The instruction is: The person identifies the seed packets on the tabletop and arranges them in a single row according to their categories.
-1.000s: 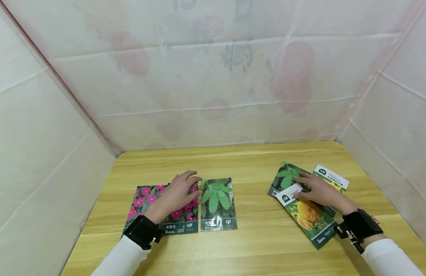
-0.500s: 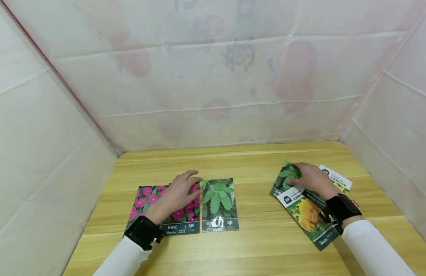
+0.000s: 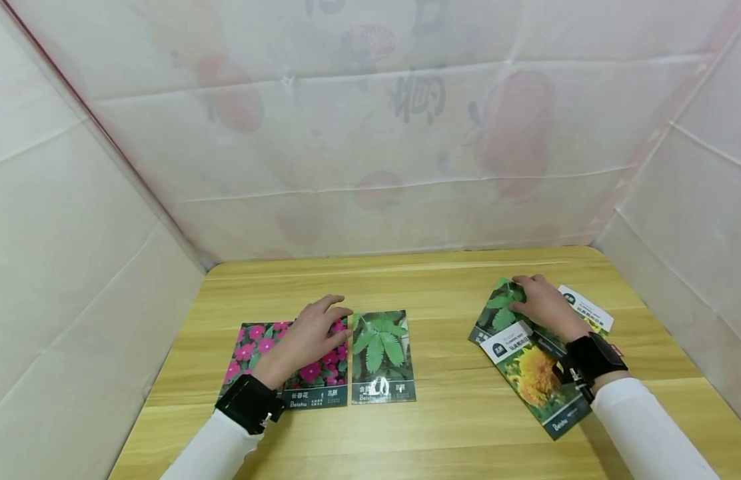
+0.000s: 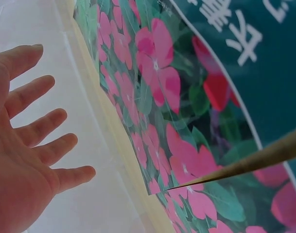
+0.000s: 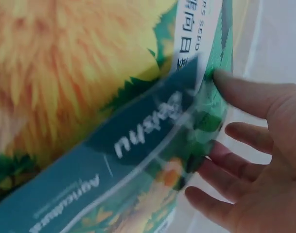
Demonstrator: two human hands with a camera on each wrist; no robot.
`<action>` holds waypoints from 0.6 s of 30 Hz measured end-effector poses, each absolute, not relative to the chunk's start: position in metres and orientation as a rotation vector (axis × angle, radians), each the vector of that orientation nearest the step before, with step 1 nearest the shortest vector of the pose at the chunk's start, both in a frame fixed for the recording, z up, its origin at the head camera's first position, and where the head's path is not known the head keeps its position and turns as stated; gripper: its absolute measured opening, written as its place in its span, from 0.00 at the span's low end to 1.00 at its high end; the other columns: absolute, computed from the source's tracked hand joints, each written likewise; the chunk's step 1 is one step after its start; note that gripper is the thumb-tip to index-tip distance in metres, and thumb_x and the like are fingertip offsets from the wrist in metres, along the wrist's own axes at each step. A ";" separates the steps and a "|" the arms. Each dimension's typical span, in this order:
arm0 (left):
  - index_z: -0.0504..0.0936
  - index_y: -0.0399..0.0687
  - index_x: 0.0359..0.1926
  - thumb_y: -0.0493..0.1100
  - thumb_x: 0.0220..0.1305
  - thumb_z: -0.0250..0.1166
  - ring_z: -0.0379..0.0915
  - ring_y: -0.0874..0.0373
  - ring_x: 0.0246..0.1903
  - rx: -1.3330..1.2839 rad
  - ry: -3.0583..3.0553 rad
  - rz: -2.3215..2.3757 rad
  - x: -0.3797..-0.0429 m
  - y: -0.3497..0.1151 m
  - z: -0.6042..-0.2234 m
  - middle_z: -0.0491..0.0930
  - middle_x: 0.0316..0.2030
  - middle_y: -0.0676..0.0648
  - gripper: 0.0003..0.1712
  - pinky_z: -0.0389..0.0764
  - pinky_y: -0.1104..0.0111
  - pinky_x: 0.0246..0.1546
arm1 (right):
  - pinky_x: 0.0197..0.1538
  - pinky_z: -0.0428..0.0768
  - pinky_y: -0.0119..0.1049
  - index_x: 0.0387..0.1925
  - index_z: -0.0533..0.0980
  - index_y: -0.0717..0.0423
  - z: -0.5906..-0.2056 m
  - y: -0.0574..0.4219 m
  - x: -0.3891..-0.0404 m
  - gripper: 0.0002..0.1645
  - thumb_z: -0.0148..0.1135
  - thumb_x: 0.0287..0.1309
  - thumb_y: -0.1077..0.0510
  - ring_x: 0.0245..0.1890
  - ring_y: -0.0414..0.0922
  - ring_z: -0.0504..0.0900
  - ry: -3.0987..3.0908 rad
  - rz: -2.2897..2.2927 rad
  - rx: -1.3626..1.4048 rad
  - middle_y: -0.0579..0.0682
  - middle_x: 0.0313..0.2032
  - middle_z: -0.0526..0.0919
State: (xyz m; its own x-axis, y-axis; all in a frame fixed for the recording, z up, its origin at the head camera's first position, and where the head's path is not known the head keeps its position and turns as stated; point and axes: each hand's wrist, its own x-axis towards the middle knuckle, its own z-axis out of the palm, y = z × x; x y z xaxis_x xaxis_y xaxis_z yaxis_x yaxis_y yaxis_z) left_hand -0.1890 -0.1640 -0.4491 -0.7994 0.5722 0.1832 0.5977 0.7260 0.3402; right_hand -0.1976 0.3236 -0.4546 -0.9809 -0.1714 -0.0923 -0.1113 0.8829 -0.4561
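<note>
Toward the surface's right edge, the leaf-printed packet (image 3: 496,310) lies just left of the right hand (image 3: 544,307), much the nearer one; those fingers bend over it, though I cannot tell whether they pinch it. A yellow-flowered packet (image 3: 535,377) overlaps it, long axis slanting toward the front right corner, partly hiding how the leaf one runs. The left hand (image 3: 304,340), fingers loosely spread, is over pink-flowered packets (image 3: 313,373) nearer the left edge. They're thin, glossy rectangles on a smooth, wood-grained table (image 3: 442,427).
</note>
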 end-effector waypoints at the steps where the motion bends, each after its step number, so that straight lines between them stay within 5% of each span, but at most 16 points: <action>1: 0.83 0.42 0.61 0.47 0.69 0.72 0.72 0.40 0.64 -0.967 -2.861 -0.602 -0.189 -0.164 -0.449 0.72 0.67 0.35 0.23 0.70 0.40 0.66 | 0.52 0.75 0.62 0.73 0.59 0.75 -0.453 0.324 -0.198 0.37 0.62 0.72 0.62 0.58 0.73 0.69 2.941 -0.700 -0.220 0.80 0.64 0.61; 11: 0.83 0.43 0.61 0.48 0.71 0.70 0.72 0.38 0.65 -0.956 -2.875 -0.614 -0.190 -0.165 -0.446 0.71 0.68 0.36 0.23 0.70 0.40 0.66 | 0.36 0.71 0.46 0.65 0.73 0.67 -0.450 0.332 -0.220 0.20 0.51 0.80 0.60 0.42 0.53 0.75 3.178 -0.897 -0.178 0.64 0.54 0.76; 18: 0.83 0.43 0.61 0.47 0.71 0.70 0.73 0.37 0.63 -0.961 -2.854 -0.624 -0.190 -0.166 -0.445 0.72 0.68 0.36 0.22 0.74 0.43 0.64 | 0.42 0.73 0.50 0.65 0.76 0.57 -0.477 0.356 -0.250 0.22 0.50 0.81 0.51 0.49 0.56 0.76 3.198 -1.003 -0.136 0.60 0.55 0.78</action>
State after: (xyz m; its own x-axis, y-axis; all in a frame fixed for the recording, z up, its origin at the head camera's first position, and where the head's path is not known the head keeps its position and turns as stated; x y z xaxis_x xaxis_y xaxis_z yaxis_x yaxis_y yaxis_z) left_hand -0.1898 -0.1658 -0.4454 -0.8028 0.5658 0.1881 0.5926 0.7226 0.3558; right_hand -0.2501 0.3562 -0.4771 -0.9743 -0.0133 0.2250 -0.1395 0.8199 -0.5553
